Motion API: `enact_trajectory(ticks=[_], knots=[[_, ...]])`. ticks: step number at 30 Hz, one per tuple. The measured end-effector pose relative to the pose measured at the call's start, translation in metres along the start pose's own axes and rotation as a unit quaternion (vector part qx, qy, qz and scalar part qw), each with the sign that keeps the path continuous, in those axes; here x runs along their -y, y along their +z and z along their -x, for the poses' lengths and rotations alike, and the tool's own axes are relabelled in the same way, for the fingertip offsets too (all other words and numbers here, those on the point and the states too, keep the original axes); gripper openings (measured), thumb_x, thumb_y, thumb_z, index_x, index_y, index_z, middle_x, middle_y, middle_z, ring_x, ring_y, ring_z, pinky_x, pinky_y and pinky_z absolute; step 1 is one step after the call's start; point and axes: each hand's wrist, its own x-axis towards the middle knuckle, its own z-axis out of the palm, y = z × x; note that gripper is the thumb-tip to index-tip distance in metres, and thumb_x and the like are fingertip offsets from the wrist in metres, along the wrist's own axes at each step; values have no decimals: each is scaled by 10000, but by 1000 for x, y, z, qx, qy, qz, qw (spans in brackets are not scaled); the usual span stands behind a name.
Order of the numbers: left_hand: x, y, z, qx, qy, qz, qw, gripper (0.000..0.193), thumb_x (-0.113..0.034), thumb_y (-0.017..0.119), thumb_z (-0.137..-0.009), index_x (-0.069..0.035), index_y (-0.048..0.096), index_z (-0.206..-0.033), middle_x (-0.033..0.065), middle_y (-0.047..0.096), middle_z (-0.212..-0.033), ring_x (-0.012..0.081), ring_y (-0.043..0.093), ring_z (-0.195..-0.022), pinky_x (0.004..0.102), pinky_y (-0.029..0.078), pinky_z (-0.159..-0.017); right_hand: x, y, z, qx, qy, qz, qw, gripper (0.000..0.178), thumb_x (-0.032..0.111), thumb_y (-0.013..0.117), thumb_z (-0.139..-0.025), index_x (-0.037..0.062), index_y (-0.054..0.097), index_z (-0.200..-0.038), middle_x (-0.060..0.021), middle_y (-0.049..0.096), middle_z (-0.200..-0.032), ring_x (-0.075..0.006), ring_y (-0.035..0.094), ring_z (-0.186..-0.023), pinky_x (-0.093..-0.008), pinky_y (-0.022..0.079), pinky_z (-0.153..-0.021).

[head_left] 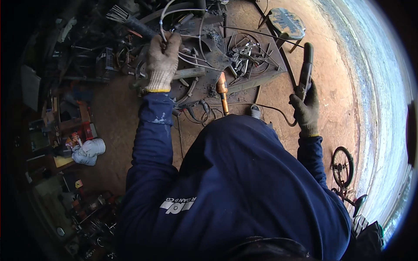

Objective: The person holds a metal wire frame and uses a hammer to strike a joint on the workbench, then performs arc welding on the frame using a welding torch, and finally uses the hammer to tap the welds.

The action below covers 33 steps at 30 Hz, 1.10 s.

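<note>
My left hand (163, 58), in a pale knit glove, is closed around a thin grey bent metal rod (162, 19) over the left part of a dark metal workbench (244, 85). More thin curved rods loop beside it. At the right, my right hand (307, 108), in a darker glove, grips a black welding electrode holder (307, 61) beyond the bench's right edge. From its upper end a long thin electrode (265, 34) reaches left over the bench. A cable (285, 118) runs from below this hand toward the left. Between my arms a copper-coloured object (222, 87) stands out at the bench's near edge.
Loose metal pieces (248, 54) lie heaped on the bench. A dark tube (141, 29) holds a bundle of thin rods. A round-topped stool (286, 24) stands behind, right. A bicycle (343, 167) is at right; a white bag (89, 151) and cluttered shelves are at left.
</note>
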Motion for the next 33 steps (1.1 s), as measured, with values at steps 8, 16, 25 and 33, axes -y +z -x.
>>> enact_trajectory(ticks=[8, 16, 25, 33], knots=[[5, -7, 18, 16, -102, 49, 993, 366, -393, 680, -968, -30, 634, -952, 67, 708, -845, 143, 668, -712, 295, 511, -663, 24, 27, -15, 27, -84, 81, 993, 924, 162, 864, -756, -5, 342, -1500, -144, 555, -1352, -225, 536, -1248, -353, 428, -1064], [27, 4, 30, 13, -79, 88, 993, 385, -416, 702, -950, -39, 643, -1000, 49, 704, -864, 144, 690, -740, 293, 534, -669, 42, 45, -26, 50, -75, 154, 984, 933, 181, 868, -755, -13, 341, -1499, -143, 594, -1293, -230, 584, -1179, -348, 467, -1013], [44, -4, 28, 81, -16, -209, 974, 389, -362, 624, -1005, -66, 588, -1255, 103, 681, -1056, 201, 673, -969, 338, 558, -777, 84, 64, -5, -38, -21, 271, 962, 593, 164, 784, -769, -2, 512, -1269, -101, 661, -1180, -183, 628, -1069, -325, 492, -908], [40, -20, 27, 98, 136, -254, 953, 511, -333, 581, -1010, -12, 487, -1395, 139, 641, -1171, 239, 650, -1028, 358, 536, -880, 95, 71, -1, -10, 8, 239, 971, 729, 195, 786, -792, -11, 476, -1418, -110, 611, -1293, -185, 575, -1188, -321, 453, -991]])
